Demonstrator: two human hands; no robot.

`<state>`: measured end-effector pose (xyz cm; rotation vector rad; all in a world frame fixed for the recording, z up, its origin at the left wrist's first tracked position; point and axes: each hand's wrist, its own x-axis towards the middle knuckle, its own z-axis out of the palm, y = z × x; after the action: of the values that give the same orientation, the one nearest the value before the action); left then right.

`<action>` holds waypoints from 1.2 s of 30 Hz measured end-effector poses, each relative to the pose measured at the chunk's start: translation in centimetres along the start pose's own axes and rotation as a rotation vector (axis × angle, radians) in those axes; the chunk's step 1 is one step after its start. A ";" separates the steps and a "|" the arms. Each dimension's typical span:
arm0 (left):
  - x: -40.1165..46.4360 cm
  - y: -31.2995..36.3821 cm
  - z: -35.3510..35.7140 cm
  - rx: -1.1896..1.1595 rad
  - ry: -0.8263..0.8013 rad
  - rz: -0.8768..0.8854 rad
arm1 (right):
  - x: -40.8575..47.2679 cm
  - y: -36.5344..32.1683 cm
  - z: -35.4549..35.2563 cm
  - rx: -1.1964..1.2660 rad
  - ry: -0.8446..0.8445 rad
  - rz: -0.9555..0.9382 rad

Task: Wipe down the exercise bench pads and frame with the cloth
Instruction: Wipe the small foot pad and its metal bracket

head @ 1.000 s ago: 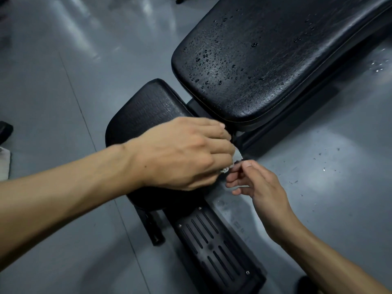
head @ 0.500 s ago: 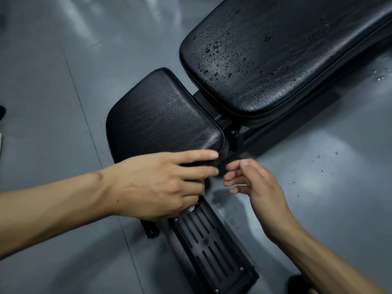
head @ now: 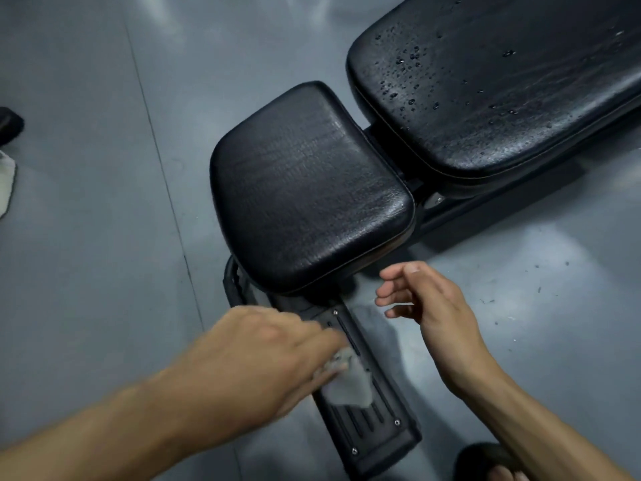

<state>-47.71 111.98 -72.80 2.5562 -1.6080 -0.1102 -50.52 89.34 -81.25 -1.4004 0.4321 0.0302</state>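
Observation:
The black exercise bench has a small seat pad in the middle and a long back pad at the upper right, dotted with water drops. Below the seat pad runs the black slotted frame plate. My left hand, blurred by motion, holds a small grey cloth against that plate. My right hand hovers beside the seat pad's front corner with relaxed, slightly curled fingers and holds nothing.
The bench stands on a grey glossy floor with a seam line running down the left. A dark object and a pale cloth-like item lie at the left edge. A sandalled foot shows at the bottom right.
My left hand moved down from the gap between the pads, past the seat pad's front edge, onto the frame plate with the cloth. My right hand let go of the cloth and stayed nearby.

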 end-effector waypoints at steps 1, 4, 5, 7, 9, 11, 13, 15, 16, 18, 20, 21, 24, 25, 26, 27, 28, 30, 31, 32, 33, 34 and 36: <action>0.9 0.3 -0.3 -0.055 0.043 -0.074 | 0.0 -0.1 0.0 -0.017 0.001 0.000; 3.9 -0.1 -1.5 0.012 0.229 -0.184 | 0.2 -0.7 -0.3 -0.087 -0.004 -0.015; 4.5 -0.4 -1.7 0.079 0.288 -0.177 | 0.2 -0.8 -0.4 -0.098 -0.004 -0.018; 4.9 -0.9 -2.0 0.178 0.347 -0.203 | 0.1 -1.0 -0.3 -0.102 -0.007 -0.020; 4.2 -1.6 -1.8 0.244 0.345 -0.206 | -0.2 -1.2 -0.1 -0.112 -0.018 -0.026; 2.8 -2.1 -1.1 0.296 0.341 -0.173 | -0.6 -1.2 0.0 -0.137 -0.030 -0.041; 0.7 -2.8 -0.1 0.337 0.323 -0.144 | -1.0 -1.4 0.1 -0.175 -0.044 -0.062; -1.8 -3.5 0.8 0.332 0.311 -0.144 | -1.4 -1.9 0.1 -0.232 -0.070 -0.110; -3.1 -3.8 1.5 0.310 0.296 -0.166 | -1.8 -2.5 0.1 -0.266 -0.091 -0.149; -5.2 -4.0 2.7 0.194 0.296 -0.291 | -2.4 -4.2 0.1 -0.332 -0.148 -0.255; -6.6 -3.1 4.2 -0.035 0.319 -0.511 | -2.9 -6.5 0.3 -0.406 -0.226 -0.358; -6.8 -2.3 4.9 -0.185 0.344 -0.640 | -3.0 -7.7 0.5 -0.443 -0.268 -0.399; -5.9 -0.3 6.7 -0.904 0.397 -0.987 | -2.4 -10.9 1.7 -0.579 -0.385 -0.485; -5.3 0.3 7.1 -1.189 0.424 -1.065 | -2.0 -11.7 2.3 -0.630 -0.422 -0.505; -4.8 0.8 7.3 -1.436 0.447 -1.105 | -1.6 -12.4 2.9 -0.674 -0.458 -0.523; -4.2 1.3 7.3 -1.640 0.463 -1.114 | -1.2 -13.1 3.6 -0.712 -0.492 -0.542; -3.7 1.8 7.2 -1.801 0.479 -1.105 | -0.8 -13.7 4.3 -0.748 -0.519 -0.562; -2.9 2.3 6.6 -2.017 0.544 -1.070 | -0.1 -14.6 5.9 -0.817 -0.551 -0.603; -2.6 2.3 6.2 -2.084 0.589 -1.057 | 0.3 -15.1 6.8 -0.843 -0.574 -0.621; -2.4 2.0 5.9 -2.120 0.638 -1.052 | 0.8 -15.3 7.7 -0.871 -0.603 -0.642; -2.2 1.7 5.5 -2.130 0.683 -1.048 | 1.3 -15.5 8.7 -0.907 -0.629 -0.667; -2.1 1.4 5.3 -2.111 0.715 -1.047 | 1.9 -15.6 9.7 -0.942 -0.651 -0.691; -1.9 1.0 5.2 -2.006 0.743 -1.048 | 3.3 -15.5 11.6 -0.978 -0.682 -0.720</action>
<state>-50.09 112.93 -77.76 1.0513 0.4124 -0.4444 -40.04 96.79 -66.38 -2.2965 -0.7780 0.1396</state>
